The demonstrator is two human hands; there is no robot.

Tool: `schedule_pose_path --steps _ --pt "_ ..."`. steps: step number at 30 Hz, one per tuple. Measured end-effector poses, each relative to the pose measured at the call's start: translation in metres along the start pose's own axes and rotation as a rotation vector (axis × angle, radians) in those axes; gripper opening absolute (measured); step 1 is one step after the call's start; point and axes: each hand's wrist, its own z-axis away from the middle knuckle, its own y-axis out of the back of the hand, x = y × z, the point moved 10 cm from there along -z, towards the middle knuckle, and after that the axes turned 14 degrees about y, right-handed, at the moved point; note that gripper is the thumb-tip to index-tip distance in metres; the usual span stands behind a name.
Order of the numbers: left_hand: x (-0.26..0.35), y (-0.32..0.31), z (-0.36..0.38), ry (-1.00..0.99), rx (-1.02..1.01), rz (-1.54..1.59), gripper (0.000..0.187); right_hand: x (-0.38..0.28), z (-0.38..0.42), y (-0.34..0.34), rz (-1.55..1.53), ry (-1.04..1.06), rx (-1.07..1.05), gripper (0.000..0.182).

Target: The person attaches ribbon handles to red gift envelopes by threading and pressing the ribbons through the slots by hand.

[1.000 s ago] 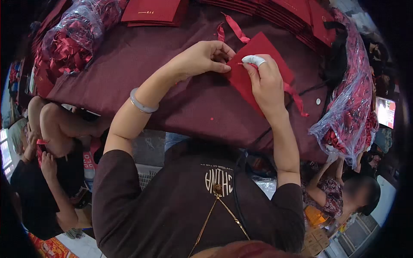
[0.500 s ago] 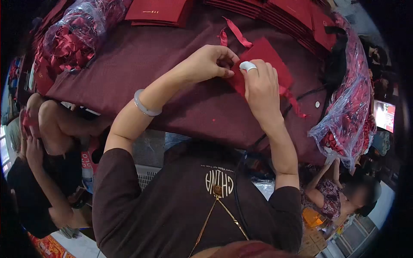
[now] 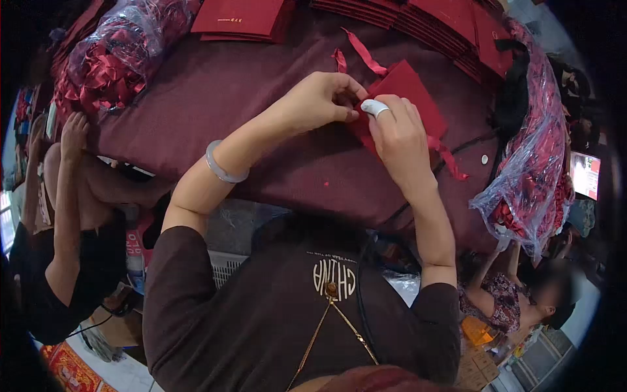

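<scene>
A red paper gift bag (image 3: pixel 413 91) stands at an angle on the dark red cloth, with a pink-red ribbon (image 3: pixel 362 51) trailing from its far side and another ribbon (image 3: pixel 450 161) hanging out at the near right. My left hand (image 3: pixel 326 98) is at the bag's left edge, its thumb and index finger bent together there. Over the front of the bag curls my right hand (image 3: pixel 400 134), gripping it, with a white wrap around one digit. The fingertips partly cover the spot where both hands meet.
Stacks of flat red bags (image 3: pixel 424 26) lie along the far side, with a smaller stack (image 3: pixel 241 19) left of them. Plastic-wrapped red ribbons (image 3: pixel 108 75) lie at left; another plastic bundle (image 3: pixel 522 176) hangs at right. Two people sit beside the table. A white disc (image 3: pixel 484 159) lies near the right edge.
My hands stay at the same edge of the bag with only small finger shifts. At left, the other person's hand has risen from a red item to the table edge.
</scene>
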Motion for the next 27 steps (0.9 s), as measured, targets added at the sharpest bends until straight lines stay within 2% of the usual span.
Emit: schedule_pose_path --steps 4,6,8,10,12,13,14,17,21,23,24,26,27 --pt "0.007 0.003 0.004 0.008 -0.01 -0.012 0.029 0.033 0.013 0.008 -0.323 -0.303 0.163 0.013" --pt "0.011 0.003 0.004 -0.036 -0.04 0.108 0.029 0.034 0.013 0.011 -0.301 -0.291 0.17 0.013" --pt "0.017 0.003 0.009 -0.013 -0.027 0.058 0.029 0.034 0.014 0.015 -0.276 -0.285 0.177 0.013" --pt "0.018 0.002 0.011 0.012 -0.025 0.003 0.029 0.04 0.019 0.004 -0.491 -0.41 0.157 0.015" --pt "0.017 0.005 0.01 0.043 0.01 -0.016 0.029 0.044 0.024 0.0 -0.516 -0.466 0.201 0.016" --pt "0.016 0.001 0.014 0.105 0.0 0.071 0.031 0.047 0.029 -0.001 -0.547 -0.514 0.235 0.017" --pt "0.018 0.001 0.013 0.077 -0.011 0.078 0.03 0.048 0.031 0.0 -0.591 -0.571 0.238 0.017" --pt "0.021 -0.003 0.013 0.045 -0.039 0.08 0.03 0.048 0.031 0.003 -0.559 -0.498 0.268 0.017" --pt "0.019 0.006 0.012 0.107 0.033 -0.046 0.03 0.044 0.03 0.012 -0.432 -0.417 0.327 0.016" --pt "0.033 0.005 0.011 -0.085 -0.041 -0.063 0.029 0.044 0.029 0.014 -0.503 -0.453 0.348 0.016" --pt "0.026 0.004 0.011 -0.025 -0.092 0.155 0.028 0.046 0.03 0.015 -0.561 -0.487 0.366 0.016" --pt "0.03 0.0 0.014 0.009 -0.052 -0.007 0.027 0.044 0.026 0.019 -0.549 -0.451 0.371 0.015" --pt "0.042 -0.003 0.015 -0.16 -0.03 -0.176 0.028 0.045 0.028 0.015 -0.603 -0.492 0.369 0.015"
